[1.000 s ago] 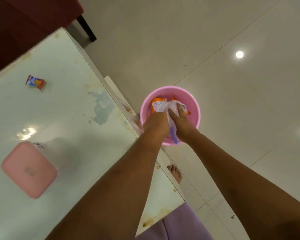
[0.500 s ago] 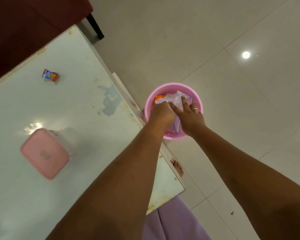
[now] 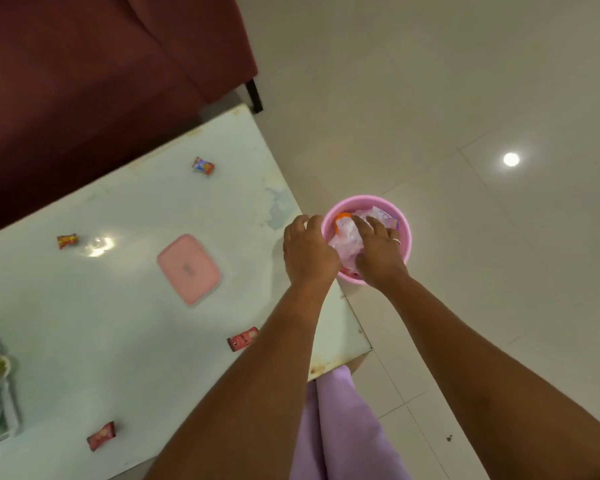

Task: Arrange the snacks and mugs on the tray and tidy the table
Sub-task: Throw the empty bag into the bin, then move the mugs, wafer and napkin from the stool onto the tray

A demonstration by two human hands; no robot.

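The tray [image 3: 13, 414] shows only partly at the worktop's [image 3: 118, 323] left edge, blurred, with something green in it. Four sweets [image 3: 67, 240] lie scattered and well apart across the worktop, none on the tray yet. A pink box [image 3: 189, 268] sits near the middle.

The left hand [image 3: 309, 251] hangs over the worktop's right edge at the bin's [image 3: 404, 233] rim, fingers curled. Whether they hold anything is hidden. The bin stands on the floor [image 3: 465, 98] just beside that edge. The right hand [image 3: 378, 251] lies on the crumpled wrappers [image 3: 347, 239] in it, fingers fairly flat, apparently pressing them down.

Risks, as I judge them:
- The wrappers look springy. Once released they may rise and spill over the rim onto the floor.
- A light bin pushed off-centre could tip or slide.
- The sweet [image 3: 243, 338] near the front-right corner lies just beside the left forearm, and a careless swing back could sweep it off the edge.
- The sweets' wide scatter makes one easy to miss.
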